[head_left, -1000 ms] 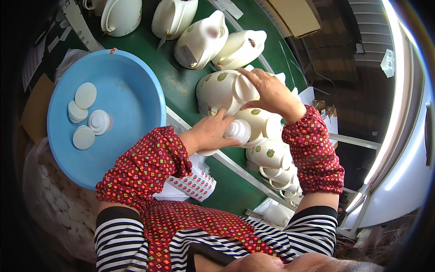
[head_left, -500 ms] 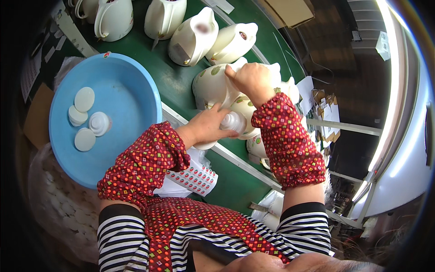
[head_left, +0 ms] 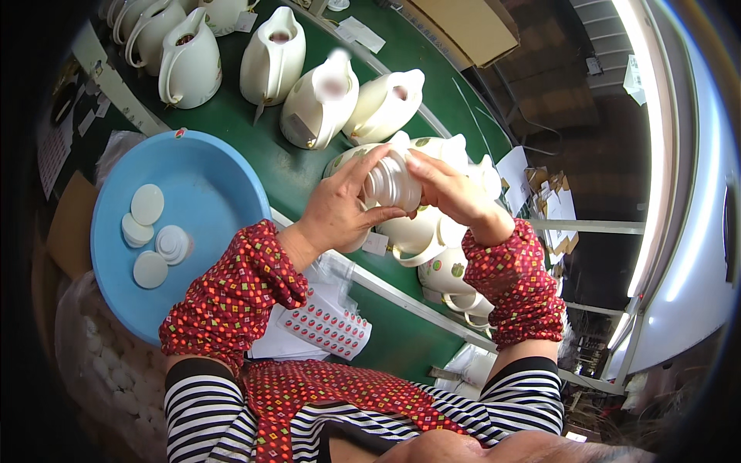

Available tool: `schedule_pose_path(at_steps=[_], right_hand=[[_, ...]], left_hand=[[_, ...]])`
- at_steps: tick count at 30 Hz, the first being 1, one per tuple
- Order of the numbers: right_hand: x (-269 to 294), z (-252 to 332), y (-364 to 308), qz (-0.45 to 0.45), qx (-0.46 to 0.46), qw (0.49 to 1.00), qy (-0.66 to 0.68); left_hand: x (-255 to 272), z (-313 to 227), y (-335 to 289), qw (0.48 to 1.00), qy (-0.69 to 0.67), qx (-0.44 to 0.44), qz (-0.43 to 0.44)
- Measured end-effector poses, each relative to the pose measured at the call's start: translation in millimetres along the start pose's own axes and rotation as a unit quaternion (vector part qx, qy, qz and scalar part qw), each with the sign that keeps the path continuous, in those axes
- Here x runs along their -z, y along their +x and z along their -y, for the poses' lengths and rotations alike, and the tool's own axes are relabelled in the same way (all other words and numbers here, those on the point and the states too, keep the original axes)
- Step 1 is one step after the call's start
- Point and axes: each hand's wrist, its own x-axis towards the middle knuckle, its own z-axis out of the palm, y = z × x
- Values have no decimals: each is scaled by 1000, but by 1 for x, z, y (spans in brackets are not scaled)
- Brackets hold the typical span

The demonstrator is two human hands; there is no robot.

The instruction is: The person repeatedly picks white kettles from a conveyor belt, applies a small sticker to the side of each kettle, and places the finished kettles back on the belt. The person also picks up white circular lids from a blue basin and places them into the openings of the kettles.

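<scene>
My left hand (head_left: 332, 208) grips a white, partly see-through plastic stopper (head_left: 392, 182) with threaded rings, holding it above the jugs. My right hand (head_left: 457, 193) closes on the stopper's other side, its fingers near the top. Right behind the hands stand cream vacuum jugs (head_left: 417, 235) with green leaf prints, partly hidden by the fingers. A row of similar cream jugs (head_left: 272, 65) stands farther off; dark openings show in several tops.
At left is a blue basin (head_left: 208, 154) holding several white round lids (head_left: 147, 204) and a ringed stopper (head_left: 174, 245). A sticker sheet (head_left: 328, 324) lies on papers near my body. A metal rail (head_left: 421, 305) crosses the green bench (head_left: 386, 35); a cardboard box (head_left: 463, 31) sits at the far side.
My right hand has come off the top of a jug and moved down and left to the stopper. My left hand has lifted the stopper slightly. The view has shifted a little.
</scene>
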Motion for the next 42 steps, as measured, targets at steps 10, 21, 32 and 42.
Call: schedule_pose_path(at_steps=[10,21,32,42], right_hand=[[106,29,92,-234,106,856,-448],[136,24,147,-66,128,787,-600],[148,3,146,-166,106,719,-667],[133,23,158,-206,-52,775,-596]], left_hand=[[-11,81,82,977,196,83,-23],[-18,82,120,935,220,232,156],[-28,91,115,936,245,186,168],[-27,87,120,919,254,230,193]])
